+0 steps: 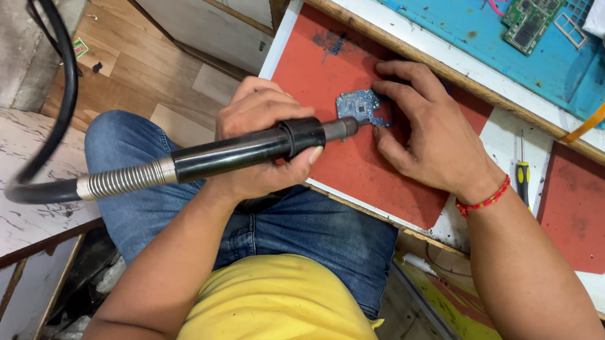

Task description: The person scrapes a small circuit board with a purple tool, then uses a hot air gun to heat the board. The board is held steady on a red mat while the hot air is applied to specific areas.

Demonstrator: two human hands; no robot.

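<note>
A person in a yellow shirt and jeans bends over a red work mat [367, 164], the left hand [263, 136] clamped around the black handle of a hot-air wand [240, 157]. The wand's long axis runs from 8 o'clock to 2 o'clock, its metal nozzle almost touching a small blue circuit board [356, 106] — the board lies at about 2 o'clock from that hand. The right hand [428, 133] rests on the mat, fingers spread and pressing the board's right edge, so it is the nearer hand. A yellow-handled screwdriver [523, 175] lies at 3 o'clock, well apart. Beyond, at 1 o'clock, a green circuit board [531, 16] sits on a blue mat [437, 14]. Nothing stands between nozzle and board.
</note>
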